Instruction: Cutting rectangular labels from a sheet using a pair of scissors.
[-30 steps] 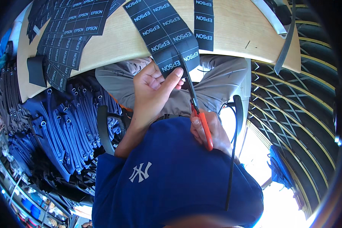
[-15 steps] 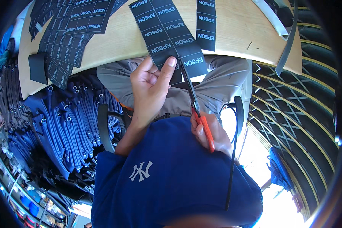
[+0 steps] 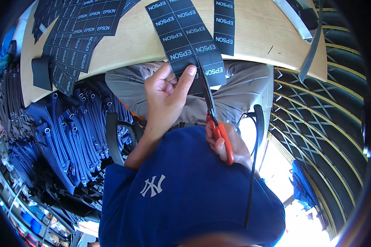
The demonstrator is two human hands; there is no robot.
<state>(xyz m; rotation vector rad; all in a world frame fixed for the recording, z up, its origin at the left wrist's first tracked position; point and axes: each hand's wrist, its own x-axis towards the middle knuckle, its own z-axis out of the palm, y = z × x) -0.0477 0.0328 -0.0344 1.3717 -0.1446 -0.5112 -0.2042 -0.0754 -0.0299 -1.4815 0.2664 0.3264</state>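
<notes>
A black sheet of printed labels (image 3: 181,29), two columns wide, stretches from above the table edge down over my lap. My left hand (image 3: 165,90) pinches its near end, thumb on top and fingers curled beneath. In my right hand (image 3: 237,144) is a pair of scissors (image 3: 224,140) with red-orange handles and dark blades. The blades point up and away, lying in the line between the two columns. To the right of the blades, the lower right label hangs partly separated from the left column. The blade tips are hard to make out against the black material.
On the pale wooden table (image 3: 132,45) lie overlapping black label sheets (image 3: 86,20) at left and a narrow label strip (image 3: 224,29) right of the held sheet. A dark band (image 3: 312,53) hangs over the right edge. Blue straps with metal rings (image 3: 70,140) hang at left; a folding gate (image 3: 317,99) stands right.
My left hand and the held sheet have shifted slightly to the right. The scissors stay nearly in place, their handles now spread a little wider.
</notes>
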